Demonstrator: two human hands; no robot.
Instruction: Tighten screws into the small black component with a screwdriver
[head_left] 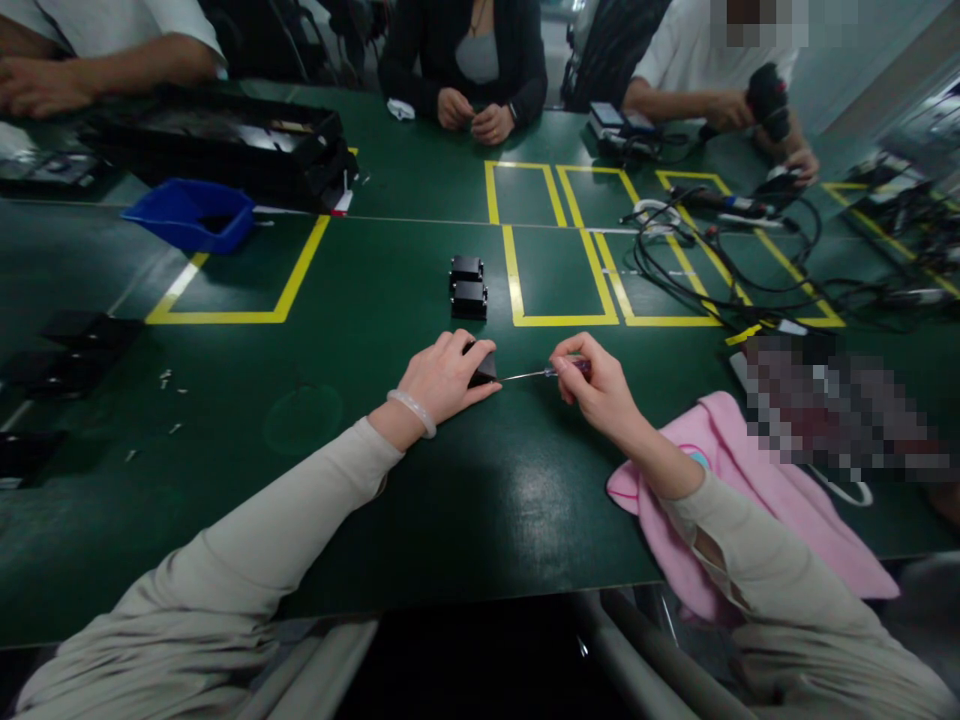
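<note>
Black and boxy, a small part [484,371] sits on the green tabletop [450,520], clasped by the left hand [442,375]; the right hand [592,380] grips a screwdriver [551,372], its tip seemingly touching the part's right side.

I'm in an assembly workshop: yellow tape [217,318] marking the green tabletop [465,530], my screwdriver [553,372], co-workers [478,55] opposite.

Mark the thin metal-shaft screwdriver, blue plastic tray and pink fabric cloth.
Thin metal-shaft screwdriver [550,372], head view: where shaft meets handle.
Blue plastic tray [216,241], head view: near wall.
Pink fabric cloth [765,500], head view: middle of fabric.
</note>
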